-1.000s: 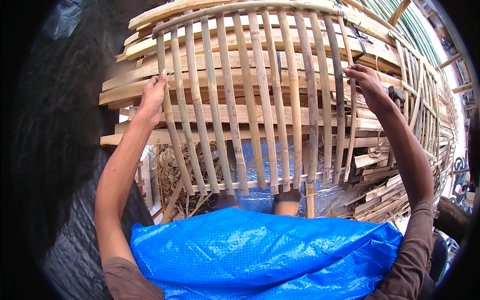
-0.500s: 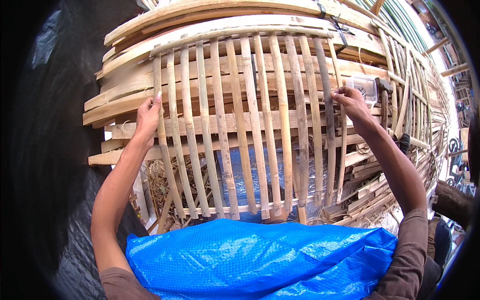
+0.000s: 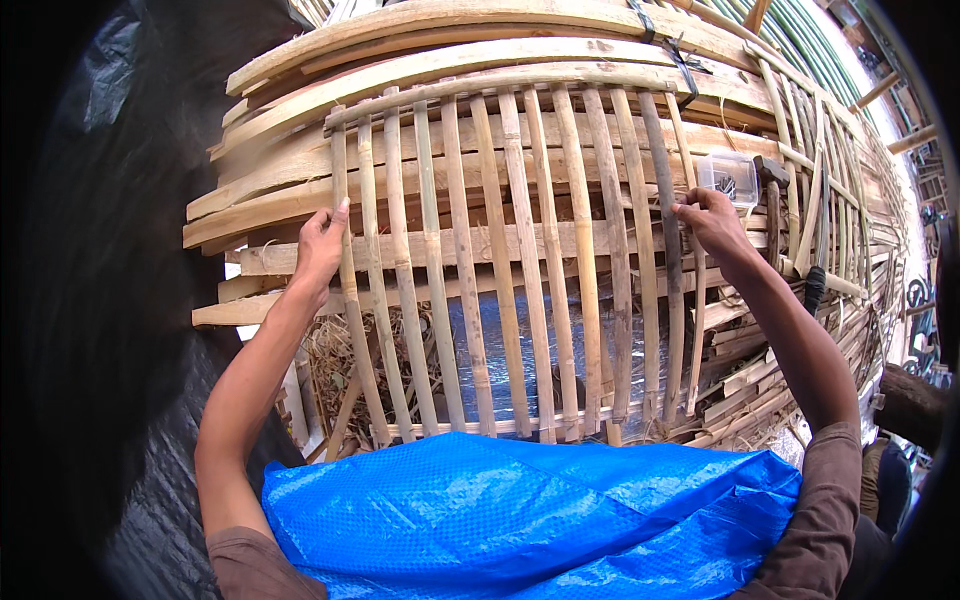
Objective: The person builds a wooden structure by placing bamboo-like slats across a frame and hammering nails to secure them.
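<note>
In front of me is a bamboo lattice panel [image 3: 585,250], made of several narrow upright slats joined by a crosspiece [image 3: 500,77] at the far end and a thin strip [image 3: 520,424] at the near end. My left hand [image 3: 320,250] grips the leftmost slat [image 3: 349,275], its thumb lying along the top. On the other side my right hand [image 3: 716,228] is closed at the panel's right edge, fingertips by the dark slat [image 3: 663,180] and the outermost one [image 3: 695,330]; which of them it pinches is partly hidden. Blue sheeting [image 3: 520,515] covers the space nearest me.
Sawn wooden boards [image 3: 250,205] are stacked under and beyond the panel. To the right lie a clear plastic box [image 3: 735,175] with small metal pieces, a hammer [image 3: 772,185] and another slatted panel [image 3: 835,190]. Black sheeting [image 3: 130,300] hangs at left; split bamboo [image 3: 760,385] is piled at right.
The whole view has shifted slightly to the right. The panel lies a little nearer to me against the boards, with both hands still at its side edges.
</note>
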A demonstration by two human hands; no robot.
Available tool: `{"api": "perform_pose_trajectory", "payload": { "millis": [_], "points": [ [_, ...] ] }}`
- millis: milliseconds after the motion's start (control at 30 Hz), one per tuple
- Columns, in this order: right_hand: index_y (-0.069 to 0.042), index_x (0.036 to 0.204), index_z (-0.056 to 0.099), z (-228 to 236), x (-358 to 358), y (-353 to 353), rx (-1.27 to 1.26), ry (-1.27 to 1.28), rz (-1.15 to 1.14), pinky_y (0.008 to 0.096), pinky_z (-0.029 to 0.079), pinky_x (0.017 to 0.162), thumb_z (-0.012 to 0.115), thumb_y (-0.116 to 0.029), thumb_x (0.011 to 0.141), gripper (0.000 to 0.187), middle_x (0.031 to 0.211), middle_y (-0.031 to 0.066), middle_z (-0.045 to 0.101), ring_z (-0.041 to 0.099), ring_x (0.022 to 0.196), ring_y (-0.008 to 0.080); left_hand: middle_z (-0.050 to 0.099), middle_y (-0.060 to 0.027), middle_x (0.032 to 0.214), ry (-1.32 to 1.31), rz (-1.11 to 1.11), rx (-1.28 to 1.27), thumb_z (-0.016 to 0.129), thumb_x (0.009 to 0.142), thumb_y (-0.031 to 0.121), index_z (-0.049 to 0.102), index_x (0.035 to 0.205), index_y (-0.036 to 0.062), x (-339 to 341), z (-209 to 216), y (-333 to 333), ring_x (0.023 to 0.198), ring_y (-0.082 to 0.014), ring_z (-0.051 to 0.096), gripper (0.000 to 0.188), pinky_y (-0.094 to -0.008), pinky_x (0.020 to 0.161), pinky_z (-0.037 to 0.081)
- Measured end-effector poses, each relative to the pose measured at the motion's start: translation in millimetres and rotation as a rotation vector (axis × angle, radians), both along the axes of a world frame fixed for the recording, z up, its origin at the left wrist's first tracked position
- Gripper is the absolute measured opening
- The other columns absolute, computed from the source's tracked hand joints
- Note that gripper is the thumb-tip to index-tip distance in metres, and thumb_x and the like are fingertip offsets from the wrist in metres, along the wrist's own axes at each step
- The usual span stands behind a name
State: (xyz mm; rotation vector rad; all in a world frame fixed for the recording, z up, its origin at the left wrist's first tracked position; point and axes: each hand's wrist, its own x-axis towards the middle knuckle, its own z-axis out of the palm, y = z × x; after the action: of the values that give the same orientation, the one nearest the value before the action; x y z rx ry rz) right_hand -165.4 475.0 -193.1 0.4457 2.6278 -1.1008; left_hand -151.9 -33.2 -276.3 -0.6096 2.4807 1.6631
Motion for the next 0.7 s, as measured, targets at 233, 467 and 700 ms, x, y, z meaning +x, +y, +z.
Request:
{"api": "perform_pose_trajectory", "payload": {
  "millis": [233,467,700],
  "points": [
    [-0.001,0.093,0.066,7.1,11.5,-7.7,0.053,-0.062,-0.053,0.0322,0.044,0.074,0.07,-0.021,0.089,0.021,0.08,0.0058,0.06,0.055,0.077,0.014,0.046,0.0039,0.073,-0.021,-0.082,-0.001,0.059,0.1,0.05,0.059,0.083,0.0062,1.6,-9.8,-6.8,0.072,-0.0088,0.038,0.047,-0.0274,0.065,0.036],
    [0.0,0.093,0.069,1.5,15.6,21.8,0.136,-0.027,-0.011,0.0311,0.047,0.075,0.071,-0.02,0.088,0.021,0.081,0.0067,0.064,0.058,0.077,0.0137,0.044,0.0063,0.071,-0.049,-0.145,0.013,0.06,0.099,0.05,0.058,0.082,0.0094,0.8,1.9,14.1,0.069,-0.0066,0.037,0.044,-0.025,0.064,0.034],
    [-0.001,0.093,0.069,4.0,13.4,29.3,0.101,0.013,-0.147,0.0293,0.048,0.068,0.071,-0.02,0.09,0.019,0.082,0.0041,0.064,0.058,0.075,0.0116,0.052,0.0043,0.07,-0.106,-0.181,0.103,0.061,0.098,0.05,0.058,0.084,0.0101,-8.3,-4.1,19.4,0.058,-0.0058,0.049,0.042,-0.0252,0.046,0.041]
  ]
}}
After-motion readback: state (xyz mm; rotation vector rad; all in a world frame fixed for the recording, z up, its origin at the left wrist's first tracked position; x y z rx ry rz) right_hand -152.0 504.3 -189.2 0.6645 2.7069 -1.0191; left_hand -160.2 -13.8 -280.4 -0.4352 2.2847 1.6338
